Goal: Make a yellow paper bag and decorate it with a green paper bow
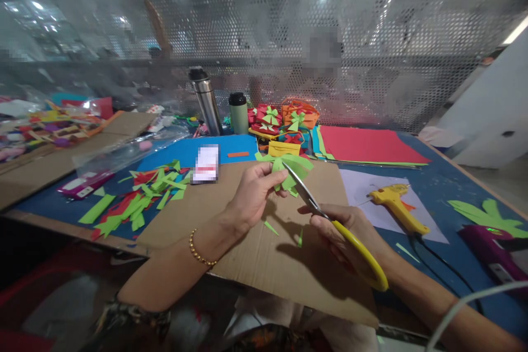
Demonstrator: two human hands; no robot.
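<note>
Nearest the camera, a pale cord [462,296] curves in at lower right. The green paper [303,163], thin and cut into leaf-like lobes, is held just above the cardboard [256,264]. The left hand [256,190] pinches it between thumb and fingers; the right hand [346,216] grips the yellow-handled scissors [307,196], blades across the paper. The step in hand looks like trimming; the next move probably calls for a steady pinch, fingers clear of the tips. Slivers [271,227] lie below; farther out, a glue gun [394,203] rests right, paper strips [142,195] left.
</note>
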